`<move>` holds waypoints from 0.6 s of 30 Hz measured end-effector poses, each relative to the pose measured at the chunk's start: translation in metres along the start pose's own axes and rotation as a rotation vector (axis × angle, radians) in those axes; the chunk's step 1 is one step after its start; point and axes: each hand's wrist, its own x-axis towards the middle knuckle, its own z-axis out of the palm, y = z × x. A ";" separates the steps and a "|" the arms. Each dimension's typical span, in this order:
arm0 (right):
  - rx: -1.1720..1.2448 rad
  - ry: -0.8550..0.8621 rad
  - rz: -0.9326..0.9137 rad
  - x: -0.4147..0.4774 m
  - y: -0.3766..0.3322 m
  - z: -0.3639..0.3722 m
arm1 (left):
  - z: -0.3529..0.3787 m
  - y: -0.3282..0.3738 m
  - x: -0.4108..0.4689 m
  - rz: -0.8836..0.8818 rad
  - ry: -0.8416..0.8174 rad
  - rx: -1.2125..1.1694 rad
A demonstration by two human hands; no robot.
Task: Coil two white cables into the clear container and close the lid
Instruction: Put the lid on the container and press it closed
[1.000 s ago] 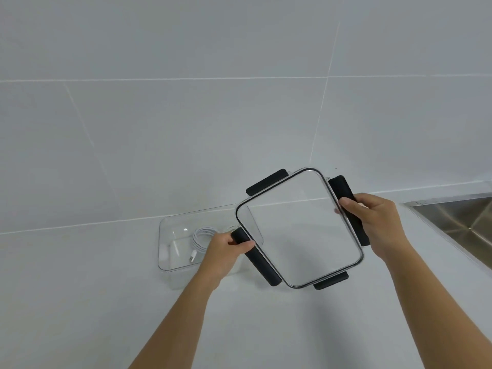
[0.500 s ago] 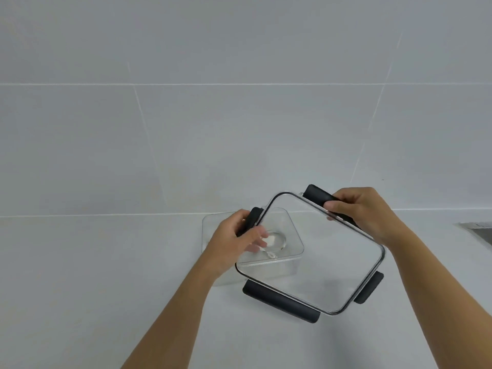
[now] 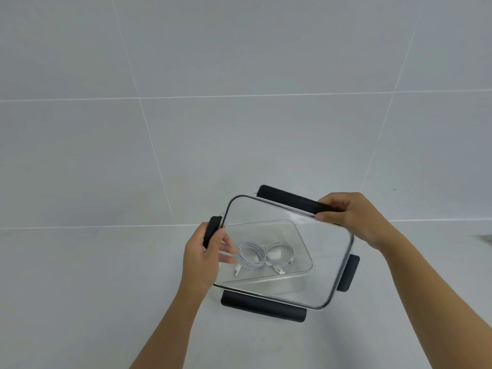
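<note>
A clear lid (image 3: 319,262) with black latch flaps on its four sides hangs over the clear container (image 3: 300,243), covering it almost fully. Through the lid I see two coiled white cables (image 3: 250,255) lying side by side on the container's floor. My left hand (image 3: 205,259) grips the lid's left black flap. My right hand (image 3: 351,219) holds the far black flap near the lid's right corner. The lid sits skewed relative to the container, and I cannot tell whether it rests on the rim.
The container stands on a white counter (image 3: 80,302) against a grey tiled wall (image 3: 239,129). A sliver of a steel sink (image 3: 486,238) shows at the right edge.
Both hands have carried the lid left and down, from beside the container to over it. The lid has also turned flatter, and the view has shifted so the container sits under the middle of the lid.
</note>
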 end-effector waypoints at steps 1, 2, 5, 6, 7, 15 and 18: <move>0.027 0.024 -0.002 -0.001 0.003 -0.003 | -0.001 -0.001 0.002 -0.002 0.021 -0.015; 0.058 0.048 -0.005 -0.002 0.006 -0.005 | -0.002 -0.002 0.003 -0.004 0.034 -0.028; 0.153 0.061 -0.024 -0.005 0.014 -0.007 | -0.002 -0.006 0.004 -0.021 0.046 -0.057; 0.170 0.053 -0.035 -0.005 0.017 -0.007 | -0.002 -0.007 0.004 -0.029 0.047 -0.065; 0.182 0.045 -0.040 -0.006 0.019 -0.006 | -0.001 -0.008 0.004 -0.037 0.049 -0.070; 0.306 0.345 -0.065 -0.002 0.038 -0.004 | -0.004 -0.014 0.011 -0.080 0.151 -0.112; 0.461 0.548 0.116 -0.002 0.055 -0.002 | -0.010 -0.016 0.015 -0.088 0.222 -0.143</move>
